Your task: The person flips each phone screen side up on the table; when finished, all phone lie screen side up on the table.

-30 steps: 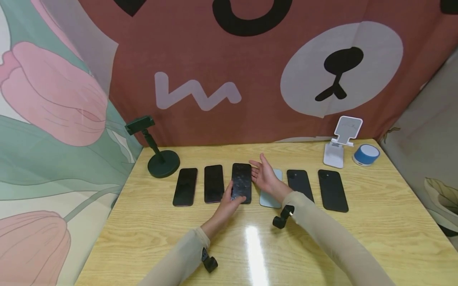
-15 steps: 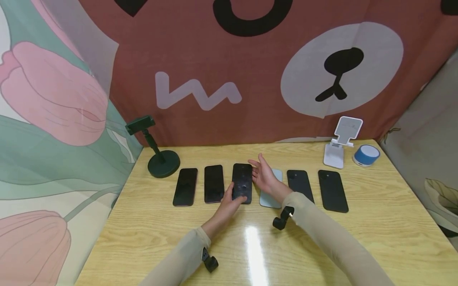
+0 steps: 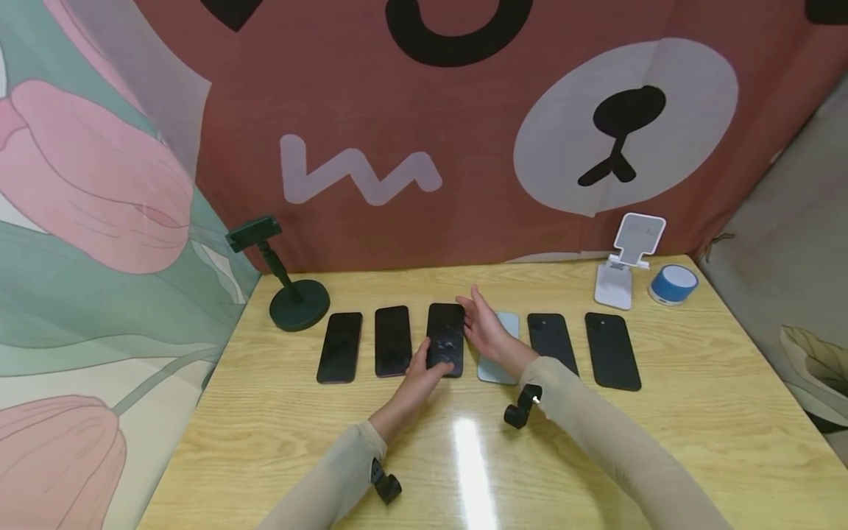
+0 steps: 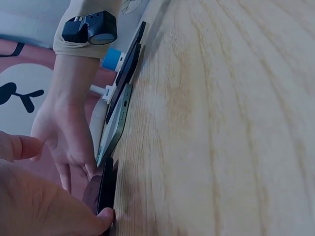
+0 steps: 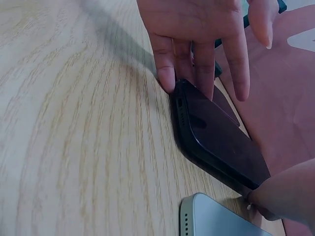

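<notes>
A smudged black phone (image 3: 445, 326) lies screen up in the middle of a row of phones. My left hand (image 3: 414, 384) is at its lower left corner, fingers mostly straight and touching the near end. In the right wrist view that hand's palm (image 5: 194, 24) faces the phone and no finger curls round it. My right hand (image 3: 486, 330) stands on edge at the phone's upper right side, fingers extended. Its wrist passes over a pale blue phone (image 3: 498, 369), partly covering it.
Left of the smudged phone lie a black phone (image 3: 393, 341) and another black phone (image 3: 340, 347). Two dark phones (image 3: 553, 340) lie to the right, camera sides up. Behind are a dark green phone stand (image 3: 299, 305), a white folding stand (image 3: 613, 285) and a blue speaker (image 3: 673, 285).
The head view has shifted slightly. Both hands stay around the smudged phone, with hardly any movement.
</notes>
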Available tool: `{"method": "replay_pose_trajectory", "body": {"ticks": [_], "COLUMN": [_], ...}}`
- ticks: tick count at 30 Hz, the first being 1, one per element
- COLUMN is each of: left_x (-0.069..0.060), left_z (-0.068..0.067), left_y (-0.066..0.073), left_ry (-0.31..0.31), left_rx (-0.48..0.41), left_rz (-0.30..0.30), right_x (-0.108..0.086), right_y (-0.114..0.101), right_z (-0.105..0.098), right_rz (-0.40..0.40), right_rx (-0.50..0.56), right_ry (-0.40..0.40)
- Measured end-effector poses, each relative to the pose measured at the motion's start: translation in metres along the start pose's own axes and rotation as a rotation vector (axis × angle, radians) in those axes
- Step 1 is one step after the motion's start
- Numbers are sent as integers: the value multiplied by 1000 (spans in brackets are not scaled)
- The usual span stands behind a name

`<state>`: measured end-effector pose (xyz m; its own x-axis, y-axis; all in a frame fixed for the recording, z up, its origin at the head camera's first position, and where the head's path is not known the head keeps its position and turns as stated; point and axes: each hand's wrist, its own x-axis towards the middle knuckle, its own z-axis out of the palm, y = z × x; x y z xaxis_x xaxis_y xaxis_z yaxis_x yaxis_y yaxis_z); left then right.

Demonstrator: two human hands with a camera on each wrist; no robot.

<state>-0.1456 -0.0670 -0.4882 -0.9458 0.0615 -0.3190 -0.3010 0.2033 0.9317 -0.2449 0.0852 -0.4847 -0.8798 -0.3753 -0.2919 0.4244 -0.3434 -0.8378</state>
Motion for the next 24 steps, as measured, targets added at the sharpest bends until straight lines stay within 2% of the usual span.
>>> {"method": "replay_pose_trajectory", "body": {"ticks": [10, 24], "left_x": [0, 0], "left_z": [-1, -3], "left_y": [-1, -4], "left_ry": [3, 13], "left_rx": [20, 16], "left_rz": [21, 21], "right_x": [1, -4], "right_y": [3, 2], "right_z": [-1, 4], "right_rz": [-11, -10], "right_rx": [-6, 9], "right_ry": [-12, 68]}}
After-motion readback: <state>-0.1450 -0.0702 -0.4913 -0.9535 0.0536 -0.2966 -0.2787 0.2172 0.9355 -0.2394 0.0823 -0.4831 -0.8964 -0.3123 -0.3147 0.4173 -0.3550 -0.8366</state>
